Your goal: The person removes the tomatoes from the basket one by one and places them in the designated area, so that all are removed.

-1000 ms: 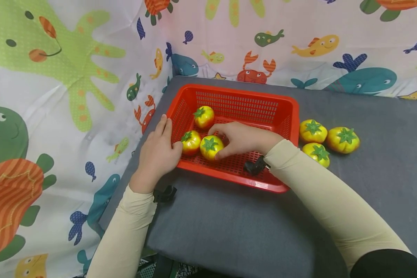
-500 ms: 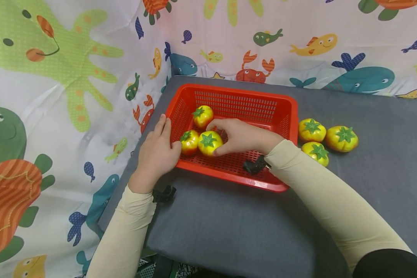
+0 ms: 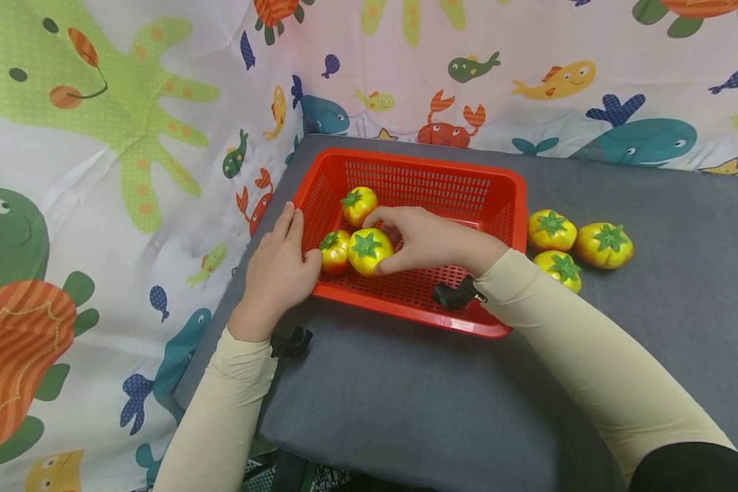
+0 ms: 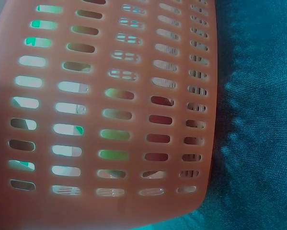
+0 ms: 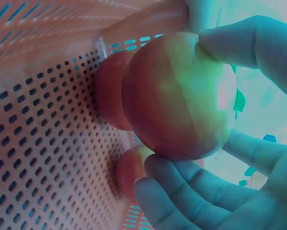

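Note:
In the head view my right hand (image 3: 421, 239) holds a yellow-and-red tomato (image 3: 370, 251) with a green star-shaped leaf top, inside the red plastic basket (image 3: 430, 318). Thumb and fingers curl round that tomato (image 5: 177, 96) in the right wrist view, where it sits above the perforated basket floor. Two more tomatoes lie in the basket's left end, one at the front (image 3: 335, 253) and one behind (image 3: 359, 207). My left hand (image 3: 279, 273) rests on the basket's left rim, fingers straight and thumb spread. The left wrist view shows only the slotted basket wall (image 4: 109, 105).
Outside the basket's right end, three tomatoes (image 3: 605, 246) sit together on the grey table (image 3: 418, 396). A patterned sea-animal curtain (image 3: 393, 61) lines the back and left sides. A black strap piece (image 3: 455, 295) hangs at the right wrist.
The tomato in my right hand has shifted slightly back and to the left, close beside the other two. My left hand stays on the rim.

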The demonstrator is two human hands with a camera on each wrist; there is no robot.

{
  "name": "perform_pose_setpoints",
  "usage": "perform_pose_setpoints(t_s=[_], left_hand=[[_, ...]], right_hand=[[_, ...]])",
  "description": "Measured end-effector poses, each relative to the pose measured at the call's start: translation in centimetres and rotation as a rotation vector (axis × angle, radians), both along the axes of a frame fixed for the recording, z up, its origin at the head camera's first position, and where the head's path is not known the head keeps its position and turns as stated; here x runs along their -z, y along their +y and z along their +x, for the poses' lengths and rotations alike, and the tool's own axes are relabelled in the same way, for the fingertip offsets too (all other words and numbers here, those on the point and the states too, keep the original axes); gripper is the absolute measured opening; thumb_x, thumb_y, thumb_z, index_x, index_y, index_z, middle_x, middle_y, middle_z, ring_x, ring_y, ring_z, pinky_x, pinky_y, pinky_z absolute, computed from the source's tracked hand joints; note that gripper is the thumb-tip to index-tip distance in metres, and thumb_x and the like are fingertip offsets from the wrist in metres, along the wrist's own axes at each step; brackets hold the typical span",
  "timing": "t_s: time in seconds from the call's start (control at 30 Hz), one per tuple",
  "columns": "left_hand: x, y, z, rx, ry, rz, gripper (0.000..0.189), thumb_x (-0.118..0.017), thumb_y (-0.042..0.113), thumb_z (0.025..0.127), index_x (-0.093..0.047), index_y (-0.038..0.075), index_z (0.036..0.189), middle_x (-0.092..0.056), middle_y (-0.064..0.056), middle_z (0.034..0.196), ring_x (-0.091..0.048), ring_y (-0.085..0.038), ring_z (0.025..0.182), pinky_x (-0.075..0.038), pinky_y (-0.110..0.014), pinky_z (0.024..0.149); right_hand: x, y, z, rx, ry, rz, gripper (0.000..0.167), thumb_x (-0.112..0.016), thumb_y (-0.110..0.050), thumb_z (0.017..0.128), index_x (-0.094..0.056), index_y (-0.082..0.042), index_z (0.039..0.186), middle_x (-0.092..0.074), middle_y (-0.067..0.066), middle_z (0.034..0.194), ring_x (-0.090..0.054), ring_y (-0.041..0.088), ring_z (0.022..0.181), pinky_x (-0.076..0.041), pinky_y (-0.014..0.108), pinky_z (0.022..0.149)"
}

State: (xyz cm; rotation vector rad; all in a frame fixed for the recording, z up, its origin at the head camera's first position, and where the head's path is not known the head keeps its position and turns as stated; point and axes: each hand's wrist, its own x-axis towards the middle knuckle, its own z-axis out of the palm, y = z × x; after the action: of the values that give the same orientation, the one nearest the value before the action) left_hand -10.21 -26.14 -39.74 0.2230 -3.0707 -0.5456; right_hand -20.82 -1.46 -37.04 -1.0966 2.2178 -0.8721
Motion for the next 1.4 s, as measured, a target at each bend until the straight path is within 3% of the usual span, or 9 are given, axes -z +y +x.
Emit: perform_pose_setpoints(t_s=[0.33,0.7,1.4], left_hand=[[-0.1,0.1,0.1,0.003,0.002,0.003,0.077,-0.048,0.035,0.099,-0.023,0.009,0.168,-0.015,-0.008,0.177,-0.046,-0.043,0.139,-0.048,-0.063,0.105],[-0.1,-0.1,0.0,0.007,0.013,-0.001,0.077,-0.046,0.035,0.100,-0.023,0.008,0.168,-0.015,-0.008,0.177,-0.047,-0.043,0.136,-0.051,-0.062,0.100],[0.0,0.0,0.1,0.009,0.009,0.007,0.077,-0.046,0.034,0.100,-0.021,0.009,0.168,-0.014,-0.008,0.177,-0.047,-0.042,0.136,-0.051,-0.061,0.097]], right_hand=[[-0.9,0.2,0.5,0.020,0.031,0.006,0.066,-0.086,-0.031,0.081,-0.058,-0.019,0.139,-0.065,0.000,0.127,-0.059,0.021,0.111,-0.058,0.039,0.091],[-2.0,1.2,0.9,0.058,0.008,-0.004,0.064,-0.087,-0.030,0.080,-0.058,-0.023,0.136,-0.064,-0.001,0.123,-0.060,0.023,0.110,-0.059,0.040,0.086],[-2.3,4.6,0.8,0.115,0.004,0.033,0.065,-0.088,-0.029,0.080,-0.057,-0.024,0.137,-0.064,-0.001,0.123,-0.061,0.022,0.109,-0.059,0.040,0.087]])
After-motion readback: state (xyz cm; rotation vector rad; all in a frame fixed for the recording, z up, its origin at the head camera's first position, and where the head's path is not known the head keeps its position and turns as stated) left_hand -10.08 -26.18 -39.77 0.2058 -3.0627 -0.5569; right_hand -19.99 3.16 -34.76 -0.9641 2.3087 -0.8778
